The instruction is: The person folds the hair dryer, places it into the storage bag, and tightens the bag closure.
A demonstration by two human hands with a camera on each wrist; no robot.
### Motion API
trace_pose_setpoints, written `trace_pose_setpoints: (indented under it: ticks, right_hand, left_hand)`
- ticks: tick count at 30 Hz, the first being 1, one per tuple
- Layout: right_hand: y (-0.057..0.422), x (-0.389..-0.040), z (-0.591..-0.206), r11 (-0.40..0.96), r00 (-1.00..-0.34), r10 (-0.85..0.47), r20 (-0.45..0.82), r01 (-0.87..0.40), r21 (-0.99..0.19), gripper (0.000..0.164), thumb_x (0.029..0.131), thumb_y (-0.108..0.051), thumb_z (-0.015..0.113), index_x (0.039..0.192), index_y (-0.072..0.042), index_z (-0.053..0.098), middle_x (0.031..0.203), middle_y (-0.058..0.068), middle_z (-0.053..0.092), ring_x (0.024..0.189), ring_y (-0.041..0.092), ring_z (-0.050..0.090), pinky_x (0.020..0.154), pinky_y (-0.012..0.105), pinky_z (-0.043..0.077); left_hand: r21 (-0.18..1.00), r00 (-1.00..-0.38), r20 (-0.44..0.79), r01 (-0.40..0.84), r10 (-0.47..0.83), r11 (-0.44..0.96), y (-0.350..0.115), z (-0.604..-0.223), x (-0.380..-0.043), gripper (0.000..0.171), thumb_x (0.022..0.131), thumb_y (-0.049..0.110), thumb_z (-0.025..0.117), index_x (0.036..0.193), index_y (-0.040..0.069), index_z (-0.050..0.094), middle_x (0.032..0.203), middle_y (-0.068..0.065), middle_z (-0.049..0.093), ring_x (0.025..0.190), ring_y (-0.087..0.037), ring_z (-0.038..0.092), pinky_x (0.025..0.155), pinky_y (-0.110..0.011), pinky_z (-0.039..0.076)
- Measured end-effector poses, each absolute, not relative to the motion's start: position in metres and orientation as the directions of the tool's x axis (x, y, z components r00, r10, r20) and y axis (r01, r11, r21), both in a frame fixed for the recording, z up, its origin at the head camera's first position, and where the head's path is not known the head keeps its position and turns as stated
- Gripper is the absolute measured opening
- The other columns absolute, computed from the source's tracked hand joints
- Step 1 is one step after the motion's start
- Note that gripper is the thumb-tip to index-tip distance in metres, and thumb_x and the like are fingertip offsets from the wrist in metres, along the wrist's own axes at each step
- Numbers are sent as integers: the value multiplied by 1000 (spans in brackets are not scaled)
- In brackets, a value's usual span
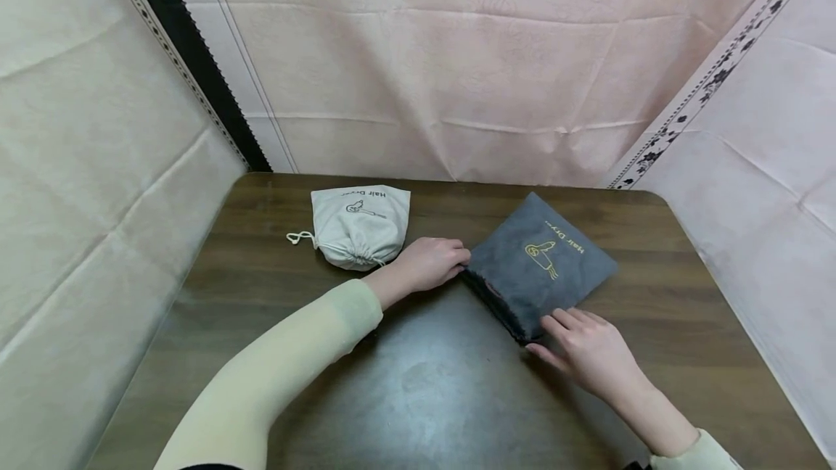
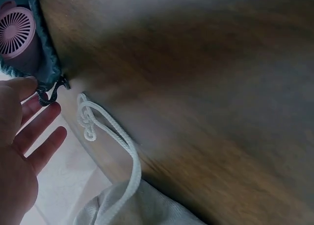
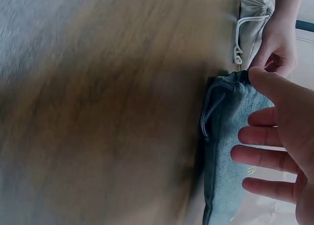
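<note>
A dark grey drawstring pouch (image 1: 522, 260), printed in gold with a hair dryer and lettering, lies slanted on the table. My left hand (image 1: 431, 263) pinches its left corner at the mouth. Inside the mouth, the left wrist view shows a pink hair dryer (image 2: 17, 34) with a round slotted grille. My right hand (image 1: 588, 347) is at the pouch's near corner, thumb and fingers apart; the right wrist view has these fingers (image 3: 260, 156) nearly straight beside the fabric. Just left of my left hand sits a pale drawstring pouch (image 1: 359, 227), its cord (image 2: 120, 137) loose.
The brown wooden table (image 1: 418, 397) has rounded far corners. A pinkish cloth (image 1: 424, 64) hangs behind it, with pale cloths along the left and right sides. My left forearm (image 1: 294, 368) reaches across the table's near left part.
</note>
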State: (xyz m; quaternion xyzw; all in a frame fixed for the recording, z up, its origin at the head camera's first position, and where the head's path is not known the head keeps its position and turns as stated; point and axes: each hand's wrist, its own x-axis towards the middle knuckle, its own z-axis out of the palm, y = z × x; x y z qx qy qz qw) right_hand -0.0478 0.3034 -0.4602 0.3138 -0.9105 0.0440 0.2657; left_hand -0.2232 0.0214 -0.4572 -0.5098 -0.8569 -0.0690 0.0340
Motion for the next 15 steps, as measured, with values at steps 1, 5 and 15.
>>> trace_pose_setpoints:
  ticks: [1,5,15]
  right_hand:
    - [303,-48,-461,801,-666,-546,509,-592,85,57,109,-59,49,89,-9,68,77,1,59,64,25,62,57,44,54]
    - [303,-50,-466,818,-687,-527,500,-570,79,60,108,-62,49,95,-8,72,82,3,68,71,28,68,62,46,58]
    - [317,-49,-477,833,-726,-534,433,-538,125,41,79,-44,83,91,-8,66,85,4,58,71,28,62,63,45,55]
  left_hand:
    - [80,-483,126,876,867,476,19,-458,-223,10,106,20,68,112,18,75,109,0,71,99,-18,71,86,-38,60]
    - [72,-487,121,873,865,482,14,-461,-218,8,105,20,69,110,19,75,106,1,71,97,-18,72,83,-38,60]
    - [33,-483,153,874,862,484,16,-464,-200,9,106,24,67,111,20,73,108,2,72,101,-18,73,87,-39,59]
